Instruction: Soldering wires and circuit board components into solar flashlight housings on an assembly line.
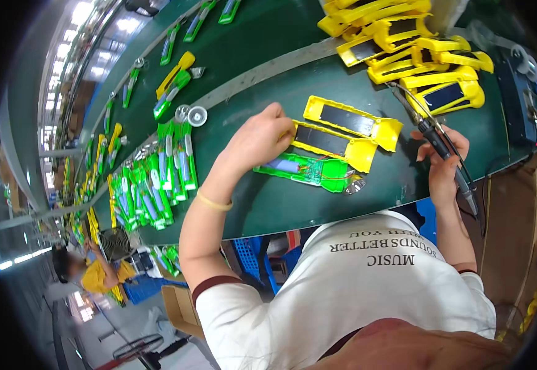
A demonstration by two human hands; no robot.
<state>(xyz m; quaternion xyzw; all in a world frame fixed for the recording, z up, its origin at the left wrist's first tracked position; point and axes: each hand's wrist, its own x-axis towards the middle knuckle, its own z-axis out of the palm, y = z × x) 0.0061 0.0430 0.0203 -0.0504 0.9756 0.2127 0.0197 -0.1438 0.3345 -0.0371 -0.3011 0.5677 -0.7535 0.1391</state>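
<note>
Nearest, the right hand [444, 165] is closed around a dark soldering iron [447, 161], its shaft running from 11 to 5 o'clock. At 9 o'clock from it lies the open green case [305, 171] on the dark green worktop [268, 206], long axis almost 9 to 3, a blue cell and thin wires inside. The left hand [257, 140] is nearer, fingers curled and pressing on a yellow shell [333, 144] just above the case. Beyond, at 1 o'clock, yellow shells [404, 43] are heaped loose; no container shows.
</note>
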